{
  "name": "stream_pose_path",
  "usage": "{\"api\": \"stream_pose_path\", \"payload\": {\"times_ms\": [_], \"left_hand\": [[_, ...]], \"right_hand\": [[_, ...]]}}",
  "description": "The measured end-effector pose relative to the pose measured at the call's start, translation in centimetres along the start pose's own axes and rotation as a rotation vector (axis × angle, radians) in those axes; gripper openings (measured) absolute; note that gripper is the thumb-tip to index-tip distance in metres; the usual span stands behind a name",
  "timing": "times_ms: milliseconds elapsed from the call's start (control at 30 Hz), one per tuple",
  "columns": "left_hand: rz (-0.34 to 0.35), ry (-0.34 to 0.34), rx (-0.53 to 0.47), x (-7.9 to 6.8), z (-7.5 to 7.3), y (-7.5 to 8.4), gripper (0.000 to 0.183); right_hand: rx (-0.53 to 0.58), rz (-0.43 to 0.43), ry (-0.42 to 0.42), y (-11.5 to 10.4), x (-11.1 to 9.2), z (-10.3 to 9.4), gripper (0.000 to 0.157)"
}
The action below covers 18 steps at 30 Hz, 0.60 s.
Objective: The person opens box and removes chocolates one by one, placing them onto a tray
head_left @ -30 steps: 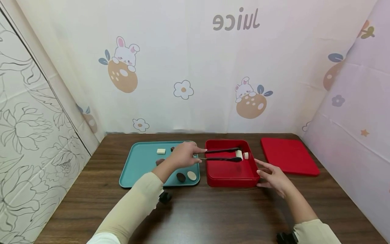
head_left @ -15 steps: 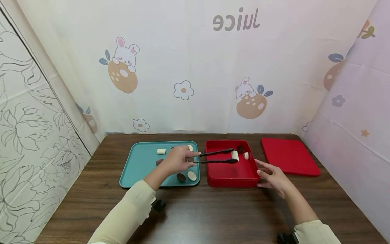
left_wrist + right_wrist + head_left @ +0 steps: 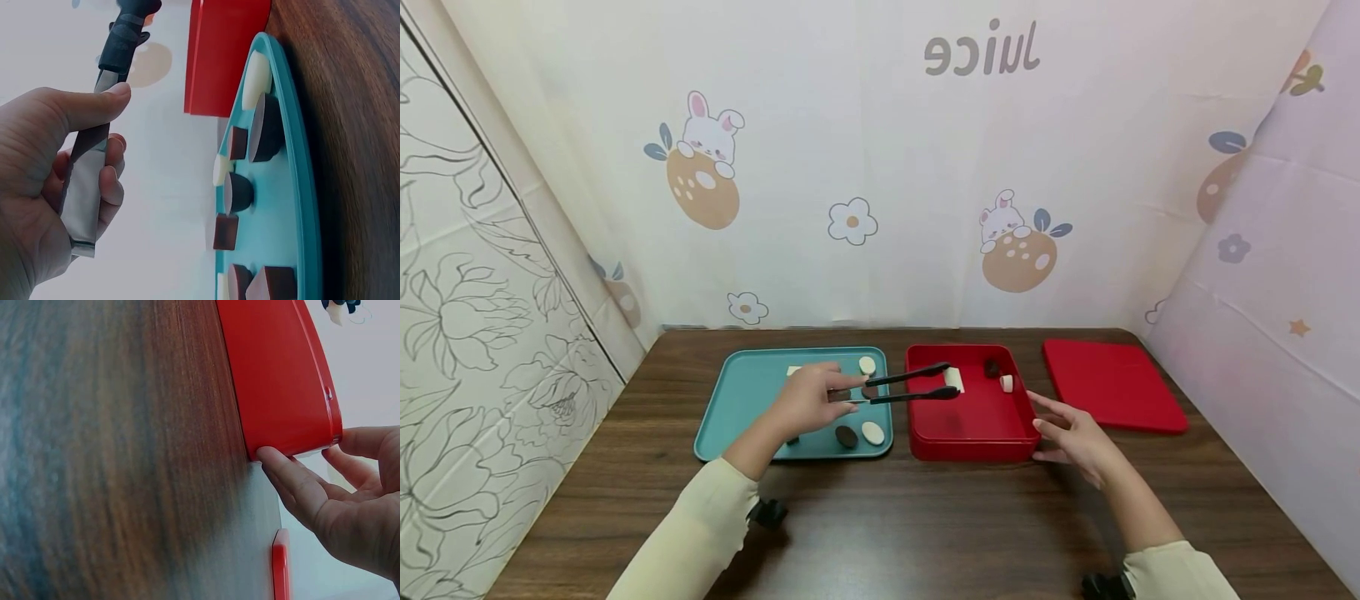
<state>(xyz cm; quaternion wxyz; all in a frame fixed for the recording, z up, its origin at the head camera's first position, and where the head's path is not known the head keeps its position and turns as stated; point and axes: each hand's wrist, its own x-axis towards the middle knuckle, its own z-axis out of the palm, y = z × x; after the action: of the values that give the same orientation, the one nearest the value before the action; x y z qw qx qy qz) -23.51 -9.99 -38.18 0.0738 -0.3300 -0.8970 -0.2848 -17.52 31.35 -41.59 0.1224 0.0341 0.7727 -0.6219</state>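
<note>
My left hand grips black-tipped metal tongs, their tips pointing right. Between the tips is a white chocolate piece, over the left part of the red box; the right wrist view shows that white piece above the box rim. Inside the box lie a dark chocolate and a small white piece. The fingers of my right hand extend against the box's right side. Left of the box, a teal tray carries several dark and white chocolates, partly hidden by my left hand.
A flat red lid-like panel lies on the wooden table to the right of the box. Behind the table hangs a printed curtain. The tray and the box stand close side by side.
My left hand has moved left over the tray, and the tongs with the white chocolate piece have shifted left across the box. My right hand has stayed at the box's side.
</note>
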Motion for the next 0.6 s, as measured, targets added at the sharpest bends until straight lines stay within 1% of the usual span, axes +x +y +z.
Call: {"api": "stream_pose_path", "payload": {"times_ms": [300, 467, 600], "left_hand": [[-0.049, 0.038, -0.048, -1.5, -1.1, -1.0, 0.043], [-0.081, 0.075, -0.068, -2.4, -1.8, -1.6, 0.045], [-0.093, 0.104, -0.09, -3.0, -2.4, -2.2, 0.046]], "right_hand": [[0.002, 0.009, 0.003, 0.0, 0.0, 0.0, 0.062], [-0.003, 0.005, 0.0, 0.1, -0.1, 0.0, 0.062], [-0.007, 0.002, 0.003, 0.1, 0.0, 0.0, 0.062]]}}
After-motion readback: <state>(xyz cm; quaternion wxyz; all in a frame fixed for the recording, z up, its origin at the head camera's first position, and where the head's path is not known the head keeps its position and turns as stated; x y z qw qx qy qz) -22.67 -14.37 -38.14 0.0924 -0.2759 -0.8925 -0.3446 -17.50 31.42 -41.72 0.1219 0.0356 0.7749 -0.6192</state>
